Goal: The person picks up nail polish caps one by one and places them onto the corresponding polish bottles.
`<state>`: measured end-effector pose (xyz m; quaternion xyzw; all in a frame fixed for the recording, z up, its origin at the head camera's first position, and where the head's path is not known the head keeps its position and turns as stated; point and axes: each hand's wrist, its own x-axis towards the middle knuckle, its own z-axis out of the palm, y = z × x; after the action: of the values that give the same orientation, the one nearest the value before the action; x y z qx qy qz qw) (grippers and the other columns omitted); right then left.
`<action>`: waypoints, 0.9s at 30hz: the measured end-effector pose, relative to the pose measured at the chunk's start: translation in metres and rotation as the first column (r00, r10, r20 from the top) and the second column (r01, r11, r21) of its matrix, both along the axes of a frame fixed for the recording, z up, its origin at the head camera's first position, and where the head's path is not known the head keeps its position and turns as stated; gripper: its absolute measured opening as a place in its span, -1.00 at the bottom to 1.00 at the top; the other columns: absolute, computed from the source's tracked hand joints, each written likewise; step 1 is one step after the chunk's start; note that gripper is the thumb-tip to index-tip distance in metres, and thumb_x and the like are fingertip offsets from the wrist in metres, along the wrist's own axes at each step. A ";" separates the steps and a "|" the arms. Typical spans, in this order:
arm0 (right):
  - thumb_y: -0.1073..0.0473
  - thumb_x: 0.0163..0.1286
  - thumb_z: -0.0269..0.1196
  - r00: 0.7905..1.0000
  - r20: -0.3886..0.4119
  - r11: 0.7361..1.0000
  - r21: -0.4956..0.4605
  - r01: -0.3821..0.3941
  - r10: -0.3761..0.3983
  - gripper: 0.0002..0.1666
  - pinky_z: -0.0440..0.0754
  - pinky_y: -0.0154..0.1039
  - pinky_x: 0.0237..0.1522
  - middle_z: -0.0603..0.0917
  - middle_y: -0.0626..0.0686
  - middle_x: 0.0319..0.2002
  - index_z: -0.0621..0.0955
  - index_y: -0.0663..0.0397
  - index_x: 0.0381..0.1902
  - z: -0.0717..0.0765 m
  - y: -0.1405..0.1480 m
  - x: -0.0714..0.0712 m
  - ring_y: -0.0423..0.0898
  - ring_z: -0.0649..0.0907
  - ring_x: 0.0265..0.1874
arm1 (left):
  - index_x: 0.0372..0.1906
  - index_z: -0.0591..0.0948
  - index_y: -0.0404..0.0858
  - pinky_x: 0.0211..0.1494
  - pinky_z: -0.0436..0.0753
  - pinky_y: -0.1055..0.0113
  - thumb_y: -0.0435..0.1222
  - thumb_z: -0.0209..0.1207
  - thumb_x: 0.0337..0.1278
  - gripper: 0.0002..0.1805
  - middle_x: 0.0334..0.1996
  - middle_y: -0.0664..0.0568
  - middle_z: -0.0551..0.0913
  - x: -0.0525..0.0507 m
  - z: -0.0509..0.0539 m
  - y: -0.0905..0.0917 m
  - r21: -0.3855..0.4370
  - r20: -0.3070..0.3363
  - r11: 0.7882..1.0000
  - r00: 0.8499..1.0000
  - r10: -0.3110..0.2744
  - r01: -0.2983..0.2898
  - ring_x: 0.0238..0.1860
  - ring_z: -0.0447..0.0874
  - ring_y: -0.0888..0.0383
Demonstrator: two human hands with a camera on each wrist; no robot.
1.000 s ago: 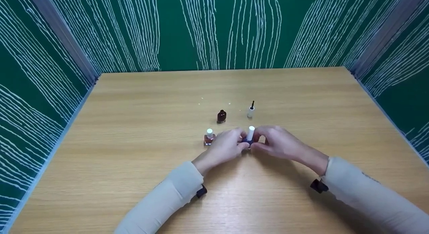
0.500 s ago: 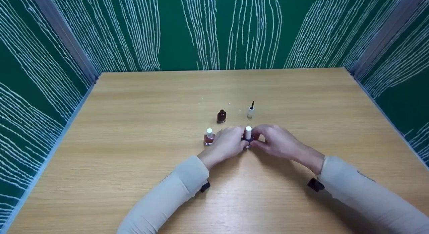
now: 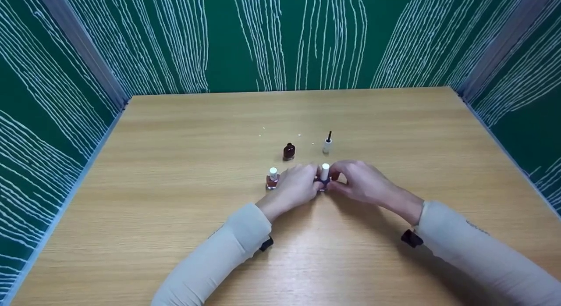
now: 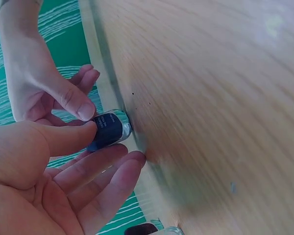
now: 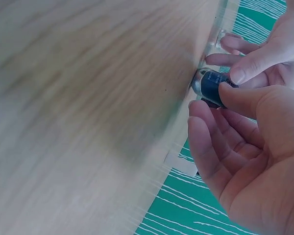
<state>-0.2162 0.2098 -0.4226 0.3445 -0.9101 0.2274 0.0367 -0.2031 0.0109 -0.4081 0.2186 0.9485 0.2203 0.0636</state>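
A dark blue nail polish bottle (image 4: 109, 129) with a white cap (image 3: 324, 171) stands upright on the table between both hands. My left hand (image 3: 297, 185) pinches its left side, with the thumb on the near face. From the right, my right hand (image 3: 363, 183) pinches the same bottle (image 5: 210, 84) between thumb and fingers. The left hand partly covers a capped reddish-pink nail polish bottle (image 3: 272, 182) just to its left. Behind the hands stands an uncapped dark red nail polish bottle (image 3: 289, 152). Its white brush cap (image 3: 327, 146) stands to the right, brush upward.
The wooden table (image 3: 197, 253) reaches back to a green wall (image 3: 245, 43) with white streaks. Several tiny white specks lie behind the uncapped bottle. Side panels border the table left and right.
The blue bottle was slightly tilted and further right a second ago; it has shifted a little left and become upright. The left forearm moved slightly right. In the last half second, hardly anything moved.
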 end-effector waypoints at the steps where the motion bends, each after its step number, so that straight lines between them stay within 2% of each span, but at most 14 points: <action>1: 0.25 0.28 0.45 1.000 -0.004 1.000 0.003 0.007 -0.007 -0.82 0.68 -0.10 -0.19 0.76 -0.05 -0.27 0.73 0.09 -0.15 0.001 0.000 0.000 -0.09 0.74 -0.24 | -0.04 0.63 -0.15 -0.13 0.63 0.17 -0.18 0.27 0.36 -0.81 -0.18 0.05 0.72 0.000 0.000 0.000 0.003 -0.005 1.000 1.000 -0.002 0.002 -0.17 0.67 0.09; 5: 0.28 0.29 0.43 0.999 -0.028 1.000 0.006 0.023 -0.023 -0.84 0.67 -0.10 -0.27 0.77 -0.04 -0.29 0.74 0.10 -0.16 0.004 0.001 0.001 -0.09 0.74 -0.28 | -0.07 0.64 -0.14 -0.18 0.63 0.18 -0.19 0.26 0.38 -0.85 -0.23 0.07 0.71 0.000 0.002 -0.001 -0.003 -0.031 1.000 1.000 -0.003 0.003 -0.22 0.66 0.11; 13: 0.35 0.27 0.43 0.999 -0.047 1.000 -0.006 0.015 -0.015 -0.86 0.67 -0.13 -0.30 0.77 -0.03 -0.28 0.75 0.07 -0.23 0.006 -0.003 0.000 -0.13 0.73 -0.28 | -0.24 0.69 -0.11 -0.31 0.58 0.24 -0.20 0.26 0.36 -0.91 -0.36 0.15 0.67 0.000 0.005 -0.001 -0.040 -0.064 0.999 0.998 0.019 -0.022 -0.32 0.61 0.16; 19: 0.34 0.26 0.45 0.999 -0.036 1.000 -0.011 0.008 -0.008 -0.88 0.68 -0.13 -0.28 0.77 -0.01 -0.29 0.75 0.09 -0.25 0.007 -0.004 -0.002 -0.11 0.74 -0.29 | -0.20 0.68 -0.15 -0.36 0.53 0.29 -0.21 0.27 0.36 -0.90 -0.41 0.13 0.62 0.001 0.004 -0.001 -0.051 -0.041 0.998 0.999 0.020 -0.022 -0.37 0.57 0.14; 27: 0.33 0.27 0.44 1.000 -0.004 1.000 -0.009 0.004 -0.004 -0.88 0.68 -0.12 -0.25 0.77 0.00 -0.29 0.75 0.10 -0.23 0.007 -0.005 -0.003 -0.09 0.74 -0.28 | -0.17 0.67 -0.17 -0.33 0.55 0.26 -0.20 0.25 0.38 -0.88 -0.40 0.10 0.62 0.000 0.002 -0.002 -0.065 -0.052 0.998 0.999 0.013 -0.017 -0.37 0.57 0.13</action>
<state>-0.2193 0.2048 -0.4155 0.3430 -0.9097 0.2307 0.0402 -0.2032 0.0089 -0.4057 0.2149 0.9582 0.1836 0.0444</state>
